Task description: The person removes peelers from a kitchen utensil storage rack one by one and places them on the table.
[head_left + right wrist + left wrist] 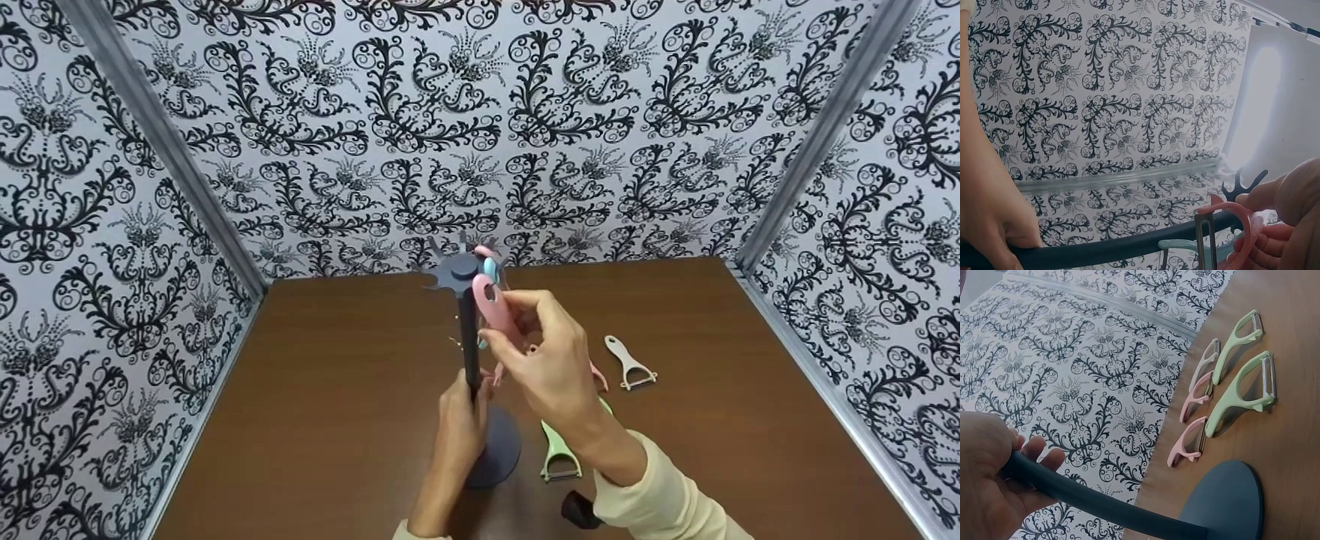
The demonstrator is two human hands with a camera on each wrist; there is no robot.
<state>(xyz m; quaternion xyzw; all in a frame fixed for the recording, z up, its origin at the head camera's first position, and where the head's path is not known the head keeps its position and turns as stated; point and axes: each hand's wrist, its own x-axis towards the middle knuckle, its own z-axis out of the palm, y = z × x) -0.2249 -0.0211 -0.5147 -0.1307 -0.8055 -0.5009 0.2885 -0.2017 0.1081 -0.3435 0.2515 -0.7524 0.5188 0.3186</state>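
Observation:
My left hand [461, 424] grips the dark pole [1100, 503] of an upright utensil stand, whose round base [495, 450] rests on the table. Between thumb and fingers, my right hand [559, 360] pinches a pink peeler [493, 306], its holed handle end raised beside the stand's slotted top [452, 271]. The blade end of that pink peeler [1248, 225] shows in the right wrist view. A light blue peeler [1185, 244] hangs from the stand, and another pink handle [484, 251] shows behind it at the rim.
Right of the stand, several peelers lie on the brown table [322, 390]: a white peeler [621, 352], a green peeler [556, 450], another green peeler [1234, 343] and pink peelers, one pink peeler [1188, 443] nearest the base. A dark object [580, 510] lies by the right sleeve. Patterned walls enclose the table.

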